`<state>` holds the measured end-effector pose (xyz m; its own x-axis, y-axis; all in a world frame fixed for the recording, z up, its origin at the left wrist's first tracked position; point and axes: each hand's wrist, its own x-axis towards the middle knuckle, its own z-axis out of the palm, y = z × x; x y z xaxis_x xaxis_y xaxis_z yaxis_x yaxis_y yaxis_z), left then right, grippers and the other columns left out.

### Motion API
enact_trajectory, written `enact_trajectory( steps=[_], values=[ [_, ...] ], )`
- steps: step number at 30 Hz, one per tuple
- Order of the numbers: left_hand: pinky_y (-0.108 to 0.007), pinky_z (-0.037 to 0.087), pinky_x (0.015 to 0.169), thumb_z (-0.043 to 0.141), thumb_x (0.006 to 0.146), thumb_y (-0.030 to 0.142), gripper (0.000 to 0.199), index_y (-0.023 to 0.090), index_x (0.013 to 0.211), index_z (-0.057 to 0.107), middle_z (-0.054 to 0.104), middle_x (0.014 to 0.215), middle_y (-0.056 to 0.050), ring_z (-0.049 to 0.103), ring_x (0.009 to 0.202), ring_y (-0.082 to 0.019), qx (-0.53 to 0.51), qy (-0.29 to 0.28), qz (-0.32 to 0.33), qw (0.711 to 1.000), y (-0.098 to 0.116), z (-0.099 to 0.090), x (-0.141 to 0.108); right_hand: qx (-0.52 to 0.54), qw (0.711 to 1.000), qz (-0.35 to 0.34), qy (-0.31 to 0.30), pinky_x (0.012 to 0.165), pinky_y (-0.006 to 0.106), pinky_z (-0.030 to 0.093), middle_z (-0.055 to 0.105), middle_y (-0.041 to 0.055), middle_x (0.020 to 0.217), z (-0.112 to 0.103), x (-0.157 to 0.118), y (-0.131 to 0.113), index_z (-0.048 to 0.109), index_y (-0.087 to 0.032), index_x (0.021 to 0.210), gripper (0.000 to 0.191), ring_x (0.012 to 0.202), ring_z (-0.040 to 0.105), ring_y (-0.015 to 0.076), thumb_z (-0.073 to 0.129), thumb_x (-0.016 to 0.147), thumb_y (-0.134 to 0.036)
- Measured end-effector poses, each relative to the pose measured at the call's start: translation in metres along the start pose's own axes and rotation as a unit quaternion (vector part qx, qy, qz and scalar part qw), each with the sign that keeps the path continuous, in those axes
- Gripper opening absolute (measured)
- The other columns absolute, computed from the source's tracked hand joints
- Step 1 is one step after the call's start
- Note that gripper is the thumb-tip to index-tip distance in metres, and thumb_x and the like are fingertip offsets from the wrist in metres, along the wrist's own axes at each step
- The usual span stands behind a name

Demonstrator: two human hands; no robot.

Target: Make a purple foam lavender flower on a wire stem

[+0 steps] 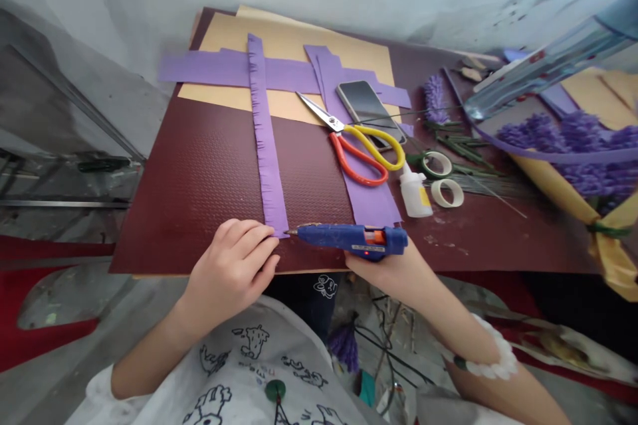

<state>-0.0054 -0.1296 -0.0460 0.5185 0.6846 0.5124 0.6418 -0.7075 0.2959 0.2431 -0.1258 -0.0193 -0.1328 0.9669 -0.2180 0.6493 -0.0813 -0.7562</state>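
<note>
head view: we looked onto a brown table (204, 179)
fringed purple strip (268, 159): it lay there, lengthwise
left hand (236, 264): touched its near end; we could not tell whether fingers pinched it
right hand (381, 269): clasped around the blue glue gun (331, 236), nozzle beside that end

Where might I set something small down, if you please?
Bare tabletop lies left of the fringed strip, beyond the left hand, and between that strip and the scissors. It is crowded around the phone, bottle and tape rolls.
</note>
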Motion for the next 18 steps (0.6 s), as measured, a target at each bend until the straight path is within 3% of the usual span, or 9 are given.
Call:
enact_trajectory(
  steps=[6, 9, 11, 15, 18],
  values=[
    [-0.041, 0.048, 0.091, 0.059, 0.083, 0.014, 0.016, 0.014, 0.097, 0.066, 0.070, 0.101, -0.008, 0.060, 0.097, -0.022, -0.017, 0.001, -0.019, 1.000, 0.000, 0.000, 0.002, 0.064, 0.997, -0.012, 0.040, 0.044, 0.025, 0.039, 0.049, -0.0022, 0.052, 0.002, -0.002, 0.002, 0.050, -0.021, 0.055, 0.019, 0.048, 0.042, 0.0110, 0.062, 0.069, -0.026],
    [-0.041, 0.047, 0.092, 0.059, 0.083, 0.014, 0.015, 0.014, 0.097, 0.065, 0.070, 0.101, -0.007, 0.059, 0.097, -0.021, -0.018, 0.005, -0.020, 1.000, -0.001, 0.001, 0.002, 0.139, 0.989, 0.012, 0.044, 0.042, 0.025, 0.040, 0.057, -0.0011, 0.058, -0.006, -0.008, 0.009, 0.058, -0.020, 0.070, 0.013, 0.046, 0.046, 0.0118, 0.069, 0.067, -0.027],
    [-0.041, 0.047, 0.092, 0.059, 0.083, 0.013, 0.015, 0.014, 0.097, 0.065, 0.070, 0.101, -0.008, 0.059, 0.097, -0.022, -0.014, 0.005, -0.018, 1.000, -0.001, 0.002, 0.002, 0.227, 0.972, 0.037, 0.055, 0.040, 0.026, 0.039, 0.061, -0.0005, 0.064, -0.019, -0.014, 0.019, 0.060, -0.021, 0.084, 0.022, 0.043, 0.045, 0.0114, 0.068, 0.064, -0.025],
    [-0.040, 0.048, 0.091, 0.059, 0.083, 0.013, 0.014, 0.014, 0.096, 0.065, 0.070, 0.100, -0.008, 0.059, 0.096, -0.021, -0.006, 0.007, -0.015, 1.000, -0.001, 0.001, 0.001, 0.341, 0.930, 0.088, 0.108, 0.037, 0.029, 0.032, 0.054, 0.0030, 0.053, -0.059, -0.024, 0.048, 0.059, -0.020, 0.066, 0.013, 0.040, 0.044, 0.0135, 0.063, 0.057, -0.028],
    [-0.040, 0.048, 0.091, 0.058, 0.083, 0.013, 0.015, 0.014, 0.096, 0.065, 0.070, 0.100, -0.008, 0.060, 0.095, -0.021, 0.002, 0.014, -0.016, 1.000, -0.001, 0.000, 0.002, 0.300, 0.906, 0.169, 0.244, 0.044, 0.033, 0.040, 0.055, 0.0042, 0.054, -0.091, -0.027, 0.075, 0.056, -0.021, 0.061, 0.015, 0.045, 0.050, 0.0156, 0.070, 0.054, -0.025]
  ],
)
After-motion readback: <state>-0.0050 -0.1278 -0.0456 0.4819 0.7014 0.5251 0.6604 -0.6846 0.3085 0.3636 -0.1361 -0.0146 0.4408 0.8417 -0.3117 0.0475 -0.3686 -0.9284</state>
